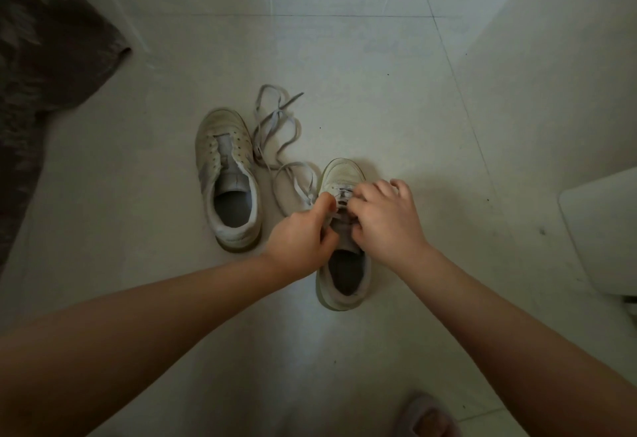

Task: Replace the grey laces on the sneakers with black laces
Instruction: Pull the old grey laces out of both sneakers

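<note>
Pale floor tiles (362, 57) are filling the view, glossy, with thin grout lines running across them. You are reaching both bare arms down to the right sneaker (343, 240), which is standing on the tiles with its toe pointing away from you. Your left hand (299, 235) is curling its fingers and pinching a grey lace (300, 178) at the left side of the eyelet area; that lace is looping out over the floor to the left of the toe. Your right hand (386, 216) is lying over the upper eyelets with its fingers bent down into the lacing; whether it is grasping a lace or only pressing on the shoe, I cannot tell. Well to the left, the left sneaker (225, 174) is standing unlaced, tongue exposed, eyelets bare. A second grey lace (275, 119) is lying loose in tangled loops on the tiles just beside it, between the two shoes and beyond them. A dark patterned fabric (41, 57) is bunching at the far left edge. A white object (599, 230) is sitting at the right edge. A slippered foot (427, 416) is showing at the bottom.
</note>
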`<state>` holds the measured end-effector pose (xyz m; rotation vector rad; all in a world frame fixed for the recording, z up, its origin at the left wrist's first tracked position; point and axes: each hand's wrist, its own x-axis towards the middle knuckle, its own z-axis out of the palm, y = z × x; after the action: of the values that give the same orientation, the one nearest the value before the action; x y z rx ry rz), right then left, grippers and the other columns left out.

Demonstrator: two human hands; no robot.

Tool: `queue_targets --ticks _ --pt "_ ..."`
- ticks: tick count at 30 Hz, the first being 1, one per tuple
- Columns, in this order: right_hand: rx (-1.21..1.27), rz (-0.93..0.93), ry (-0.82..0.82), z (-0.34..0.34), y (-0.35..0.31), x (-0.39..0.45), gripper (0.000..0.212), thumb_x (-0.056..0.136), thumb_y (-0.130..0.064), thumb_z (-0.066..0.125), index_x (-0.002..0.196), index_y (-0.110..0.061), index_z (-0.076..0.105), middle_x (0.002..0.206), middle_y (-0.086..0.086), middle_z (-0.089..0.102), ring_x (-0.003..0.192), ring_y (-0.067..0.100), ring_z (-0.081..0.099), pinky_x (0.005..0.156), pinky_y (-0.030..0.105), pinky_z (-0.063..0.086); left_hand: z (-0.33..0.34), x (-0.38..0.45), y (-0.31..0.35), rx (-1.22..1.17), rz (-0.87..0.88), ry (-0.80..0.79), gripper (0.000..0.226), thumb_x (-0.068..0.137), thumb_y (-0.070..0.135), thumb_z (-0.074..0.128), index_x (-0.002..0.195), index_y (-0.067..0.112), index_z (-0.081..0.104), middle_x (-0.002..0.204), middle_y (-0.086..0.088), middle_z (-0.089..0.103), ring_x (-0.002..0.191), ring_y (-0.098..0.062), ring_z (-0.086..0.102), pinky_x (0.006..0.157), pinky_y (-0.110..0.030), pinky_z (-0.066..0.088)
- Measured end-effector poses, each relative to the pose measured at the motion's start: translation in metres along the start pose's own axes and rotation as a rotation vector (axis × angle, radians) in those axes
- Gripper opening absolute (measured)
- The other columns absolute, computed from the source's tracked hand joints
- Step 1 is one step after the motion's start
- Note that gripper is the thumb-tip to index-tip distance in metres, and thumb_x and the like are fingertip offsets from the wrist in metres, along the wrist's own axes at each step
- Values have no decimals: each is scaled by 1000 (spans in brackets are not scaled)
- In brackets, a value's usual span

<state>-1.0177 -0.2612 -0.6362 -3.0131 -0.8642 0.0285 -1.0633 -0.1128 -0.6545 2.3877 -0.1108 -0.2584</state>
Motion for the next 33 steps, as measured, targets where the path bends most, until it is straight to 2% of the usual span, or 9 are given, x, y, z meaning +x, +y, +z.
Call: queue_targets --ticks 4,9,13,17,21,25,27,30,33 --pt "-106 81 -26 3 -13 0 25 41 -14 83 62 -15 70 74 5 64 75 30 62 84 54 49 1 1 4 -19 7 -21 30 87 17 50 115 17 40 55 7 43 49 -21 48 49 -34 46" --pt "-17 23 55 11 -7 0 16 52 -17 75 65 -11 68 77 8 64 75 30 63 83 53 49 0 1 5 32 30 -9 35 87 18 49 121 19 42 58 9 42 54 -22 51 51 -34 47" --pt "747 341 -19 13 9 -3 12 79 -9 62 73 -18 57 103 5 64 98 21 60 88 34 46 -1 -1 3 56 38 3 33 89 20 48 123 21 46 63 8 43 61 -24 55 54 -32 47" --pt "1237 769 -210 17 13 -3 11 90 -19 55 91 -18 66 115 2 66 109 15 58 103 38 43 -1 -3 4 76 51 -17 35 93 26 45 128 24 42 61 11 41 61 -17 52 54 -30 46" --pt "1037 654 -150 14 13 -3 15 88 -17 57 76 -26 56 87 -3 61 87 15 57 90 41 47 2 -6 7 231 61 -93 72 87 55 50 144 27 17 92 7 63 82 -19 64 62 -28 49" --pt "373 106 80 16 10 -3 17 72 -10 61 87 -17 62 91 1 61 88 24 56 76 35 43 9 0 12 426 -23 -92 83 89 46 46 150 16 -2 101 -1 66 82 -22 65 61 -29 46" --pt "189 -17 163 16 6 2 19 62 -7 69 80 -14 65 81 1 63 78 28 61 68 34 46 11 4 18 525 -13 -97 83 89 40 44 150 12 -4 104 0 65 82 -21 64 55 -26 38" --pt "238 25 212 15 5 3 13 67 -5 71 75 -12 64 72 3 62 67 27 61 57 31 45 12 7 24 612 -6 -152 82 91 36 43 150 8 -7 107 -3 62 83 -21 63 48 -26 27" --pt "698 337 126 17 9 -4 7 86 -9 57 86 -16 57 81 0 64 74 17 59 65 30 45 12 13 25 637 -24 -159 82 92 41 46 149 7 -2 111 -4 62 88 -24 64 56 -28 33"
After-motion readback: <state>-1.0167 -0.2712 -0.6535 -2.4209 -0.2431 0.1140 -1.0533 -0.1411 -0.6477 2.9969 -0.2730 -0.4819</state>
